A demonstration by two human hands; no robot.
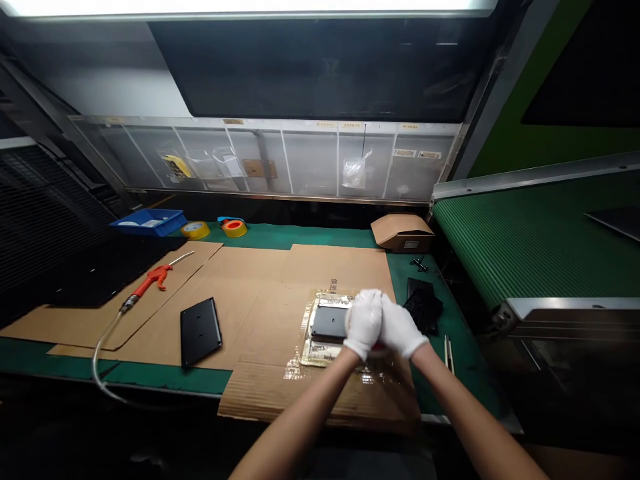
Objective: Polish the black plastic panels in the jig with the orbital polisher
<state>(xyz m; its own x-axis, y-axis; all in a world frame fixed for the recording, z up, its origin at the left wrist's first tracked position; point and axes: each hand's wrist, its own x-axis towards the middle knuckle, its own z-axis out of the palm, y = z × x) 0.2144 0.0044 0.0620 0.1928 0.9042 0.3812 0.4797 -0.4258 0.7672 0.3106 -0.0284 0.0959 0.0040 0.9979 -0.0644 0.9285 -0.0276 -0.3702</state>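
In white gloves, my left hand (364, 321) and my right hand (400, 325) are pressed together over the right end of a flat dark panel (329, 323). The panel lies on a pale board or frame (314, 352) taped to the cardboard. Fingers of both hands look curled inward, and whatever they grip is hidden beneath the gloves. A small bit of red shows under the hands, too covered to name. A second black panel (200, 332) rests on the cardboard to the left, apart from my hands.
Cardboard sheets (260, 287) cover much of the green bench. At left lies an orange air blow gun (153, 280) with its hose. Tape rolls (195, 230) and a blue tray (155, 222) stand behind. A carton (403, 233), black bag (425, 308) and green conveyor (540, 233) are right.
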